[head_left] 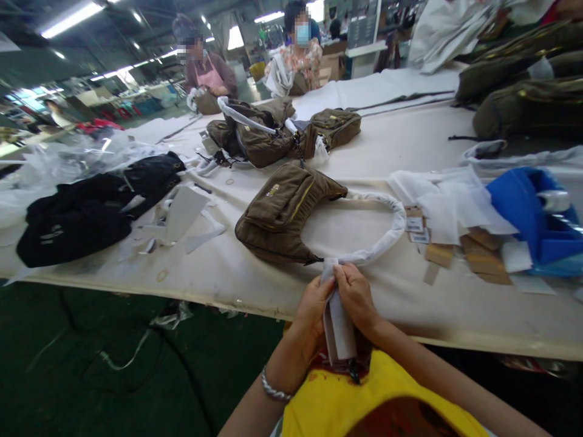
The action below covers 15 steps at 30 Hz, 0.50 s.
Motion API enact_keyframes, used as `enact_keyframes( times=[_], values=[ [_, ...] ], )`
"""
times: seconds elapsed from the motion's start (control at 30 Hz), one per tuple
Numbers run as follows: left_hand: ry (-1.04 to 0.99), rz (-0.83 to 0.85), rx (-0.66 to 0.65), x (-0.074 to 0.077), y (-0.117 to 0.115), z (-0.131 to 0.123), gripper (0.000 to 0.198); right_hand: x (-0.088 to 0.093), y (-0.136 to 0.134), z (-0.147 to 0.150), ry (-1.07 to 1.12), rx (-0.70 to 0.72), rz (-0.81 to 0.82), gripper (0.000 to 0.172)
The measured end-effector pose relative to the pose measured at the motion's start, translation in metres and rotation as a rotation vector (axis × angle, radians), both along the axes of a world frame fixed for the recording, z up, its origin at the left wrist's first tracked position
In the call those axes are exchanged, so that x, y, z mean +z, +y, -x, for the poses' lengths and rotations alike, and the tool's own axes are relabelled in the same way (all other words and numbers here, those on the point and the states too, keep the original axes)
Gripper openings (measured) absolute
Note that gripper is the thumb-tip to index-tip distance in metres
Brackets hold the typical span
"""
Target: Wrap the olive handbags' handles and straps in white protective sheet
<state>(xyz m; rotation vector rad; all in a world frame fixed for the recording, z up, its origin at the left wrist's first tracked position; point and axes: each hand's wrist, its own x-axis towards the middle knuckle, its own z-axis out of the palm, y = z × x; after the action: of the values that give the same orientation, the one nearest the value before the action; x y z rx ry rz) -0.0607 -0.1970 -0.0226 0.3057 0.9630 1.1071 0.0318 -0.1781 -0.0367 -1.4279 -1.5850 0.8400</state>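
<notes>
Both of my hands pinch a strip of white wrapping paper at the table's near edge. My left hand grips its left side, and my right hand presses the upper right side, thumbs close together. A dark clip shows below the paper's lower end; what lies inside the paper is hidden. Just beyond my hands lies a brown corduroy shoulder bag with a yellowish zip. Its looped strap is wrapped in white and curves out to the right.
Several brown bags are heaped behind, and more at right. A black bag lies left beside paper scraps. White sheets, tags and a blue bin sit right. Two people work across the table.
</notes>
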Motion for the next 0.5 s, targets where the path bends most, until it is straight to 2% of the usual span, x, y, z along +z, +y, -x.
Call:
enact_keyframes(
  times=[0.13,0.33,0.43,0.5],
  values=[
    [0.055,0.042,0.046,0.004,-0.003,-0.005,0.041,0.001,0.0,-0.004,0.015,0.02,0.002,0.037],
    [0.122,0.071,0.098,0.0,0.0,-0.006,0.038,0.003,0.001,-0.012,-0.013,0.074,0.101,0.034],
    [0.153,0.084,0.083,0.0,0.001,-0.006,0.032,0.013,0.001,-0.037,-0.077,0.11,0.102,0.032],
    [0.182,0.109,0.049,0.002,0.0,-0.007,0.027,0.023,0.001,-0.069,-0.129,0.071,0.056,0.03]
  ],
)
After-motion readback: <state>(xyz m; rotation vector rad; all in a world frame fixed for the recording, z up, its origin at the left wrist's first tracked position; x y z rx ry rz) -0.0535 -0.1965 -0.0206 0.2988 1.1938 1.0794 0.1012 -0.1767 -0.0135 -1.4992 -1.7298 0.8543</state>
